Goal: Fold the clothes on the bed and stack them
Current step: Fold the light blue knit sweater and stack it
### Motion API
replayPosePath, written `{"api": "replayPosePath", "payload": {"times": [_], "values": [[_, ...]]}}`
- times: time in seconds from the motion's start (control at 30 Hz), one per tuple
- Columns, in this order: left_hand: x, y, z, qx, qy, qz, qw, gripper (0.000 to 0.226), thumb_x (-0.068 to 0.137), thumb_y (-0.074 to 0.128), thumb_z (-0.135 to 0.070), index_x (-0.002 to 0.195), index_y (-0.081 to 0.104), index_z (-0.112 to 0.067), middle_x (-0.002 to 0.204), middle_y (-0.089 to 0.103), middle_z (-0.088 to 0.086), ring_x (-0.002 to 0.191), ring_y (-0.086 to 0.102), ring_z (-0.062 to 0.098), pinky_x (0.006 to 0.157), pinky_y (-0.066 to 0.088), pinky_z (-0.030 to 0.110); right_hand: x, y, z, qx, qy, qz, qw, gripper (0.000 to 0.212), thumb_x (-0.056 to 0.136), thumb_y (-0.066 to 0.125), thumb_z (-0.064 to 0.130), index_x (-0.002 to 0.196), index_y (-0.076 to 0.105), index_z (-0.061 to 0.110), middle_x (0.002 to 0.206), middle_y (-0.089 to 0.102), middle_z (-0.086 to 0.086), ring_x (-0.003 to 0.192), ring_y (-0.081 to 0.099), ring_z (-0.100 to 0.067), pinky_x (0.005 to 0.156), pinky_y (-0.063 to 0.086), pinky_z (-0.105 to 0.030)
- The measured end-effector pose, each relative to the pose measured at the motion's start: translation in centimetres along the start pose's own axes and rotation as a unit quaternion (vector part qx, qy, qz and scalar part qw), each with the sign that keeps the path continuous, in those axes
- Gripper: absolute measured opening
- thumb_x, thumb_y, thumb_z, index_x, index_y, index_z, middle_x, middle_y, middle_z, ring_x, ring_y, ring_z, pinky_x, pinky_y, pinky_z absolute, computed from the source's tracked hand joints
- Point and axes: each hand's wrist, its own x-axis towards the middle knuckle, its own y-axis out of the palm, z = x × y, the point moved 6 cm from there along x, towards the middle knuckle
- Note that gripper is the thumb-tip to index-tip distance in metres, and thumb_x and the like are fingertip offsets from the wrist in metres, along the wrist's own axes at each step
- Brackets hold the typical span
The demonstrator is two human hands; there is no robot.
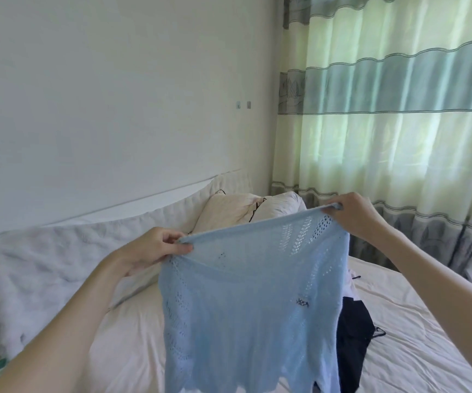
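— What is being held up?
— A light blue knitted top [250, 302] is held in the air above the bed [416, 344], stretched flat along its upper edge. Openwork lace panels are seen near the top and down one side, and small dark stitched lettering is seen on the front.
— How is it gripped?
— One upper corner is pinched by the left hand [151, 248], the other by the right hand [352, 215].
— And beneath?
— A black garment [352, 336] is seen lying on the sheet, partly hidden.

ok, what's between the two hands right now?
In the head view, only the taut top edge of the light blue open-knit top spans from the left hand to the right hand.
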Motion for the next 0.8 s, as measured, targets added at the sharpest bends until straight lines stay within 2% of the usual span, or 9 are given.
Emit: {"api": "replayPosePath", "payload": {"times": [0.07,0.17,0.27,0.37,0.47,0.6,0.67,0.7,0.8], "values": [[0.3,-0.7,-0.5,-0.049,0.02,-0.07,0.996,0.029,0.085,0.067,-0.015,0.056,0.062,-0.019,0.058,0.054,-0.011,0.061,0.051,0.006,0.06,0.038,0.021,-0.2,0.0,0.2,0.002,-0.01,-0.002,1.0,0.019,0.091,0.059,0.015,0.095,0.073,0.005,0.093,0.07,-0.014,0.089,0.061,-0.033,0.075,0.046,-0.038],[0.5,-1.5,-1.1,0.057,0.062,-0.206,0.975,0.031,0.089,0.06,-0.013,0.06,0.051,-0.015,0.053,0.04,-0.012,0.056,0.037,0.007,0.057,0.027,0.024,-0.4,1.0,0.3,-0.036,-0.034,0.055,0.997,0.019,0.092,0.056,0.014,0.092,0.072,0.004,0.091,0.07,-0.015,0.088,0.061,-0.032,0.082,0.049,-0.043],[0.3,-1.4,-1.6,0.102,0.11,-0.305,0.94,0.021,0.091,0.05,-0.011,0.072,0.056,-0.003,0.061,0.046,-0.003,0.057,0.038,0.009,0.054,0.027,0.022,-0.5,0.3,-0.1,0.002,-0.033,-0.004,0.999,0.015,0.091,0.056,0.01,0.093,0.07,0.006,0.092,0.068,-0.009,0.086,0.06,-0.028,0.08,0.049,-0.04],[0.6,-0.9,-0.6,0.137,0.078,-0.284,0.946,0.019,0.091,0.052,-0.011,0.079,0.061,0.002,0.067,0.052,0.007,0.065,0.045,0.018,0.06,0.031,0.028,-1.2,1.8,-1.2,0.027,0.011,0.023,0.999,0.014,0.09,0.054,0.008,0.093,0.066,0.002,0.089,0.067,-0.009,0.084,0.056,-0.026,0.07,0.041,-0.032],[0.2,-0.9,1.1,0.12,0.061,-0.267,0.954,0.016,0.089,0.057,-0.009,0.077,0.068,-0.01,0.061,0.054,-0.002,0.06,0.047,0.011,0.056,0.034,0.016,-2.3,3.3,-3.1,0.107,0.094,0.065,0.988,0.021,0.09,0.052,0.009,0.092,0.063,-0.009,0.078,0.063,-0.01,0.076,0.051,-0.023,0.065,0.039,-0.033],[0.1,-1.4,1.2,0.085,0.063,-0.254,0.961,0.014,0.09,0.057,-0.01,0.085,0.066,-0.001,0.072,0.054,0.007,0.068,0.047,0.014,0.061,0.033,0.023,-2.9,3.9,-3.3,0.213,0.111,0.082,0.967,0.024,0.096,0.047,0.014,0.09,0.055,-0.007,0.075,0.05,-0.012,0.067,0.041,-0.019,0.058,0.03,-0.029],[0.1,-1.6,1.3,0.07,0.062,-0.242,0.966,0.013,0.09,0.057,-0.009,0.082,0.068,-0.007,0.073,0.058,0.003,0.066,0.049,0.009,0.06,0.035,0.018,-3.4,4.8,-3.2,0.287,0.136,0.121,0.94,0.022,0.098,0.047,0.017,0.09,0.055,-0.001,0.077,0.046,-0.01,0.068,0.042,-0.019,0.061,0.032,-0.028],[0.0,-1.8,1.4,0.056,0.064,-0.246,0.966,0.015,0.089,0.057,-0.009,0.08,0.068,-0.011,0.072,0.059,0.002,0.065,0.05,0.009,0.061,0.035,0.019,-3.7,5.1,-3.1,0.347,0.15,0.141,0.915,0.022,0.098,0.048,0.017,0.093,0.057,-0.003,0.08,0.051,-0.011,0.07,0.048,-0.021,0.064,0.037,-0.029],[-0.6,-3.1,2.1,-0.046,0.064,-0.277,0.958,0.021,0.087,0.061,-0.01,0.067,0.066,-0.014,0.065,0.055,0.003,0.063,0.049,0.014,0.058,0.034,0.026,-4.5,5.0,-2.1,0.561,0.144,0.231,0.782,0.029,0.093,0.052,0.016,0.11,0.061,-0.005,0.089,0.07,-0.011,0.077,0.068,-0.021,0.067,0.054,-0.027]]}}
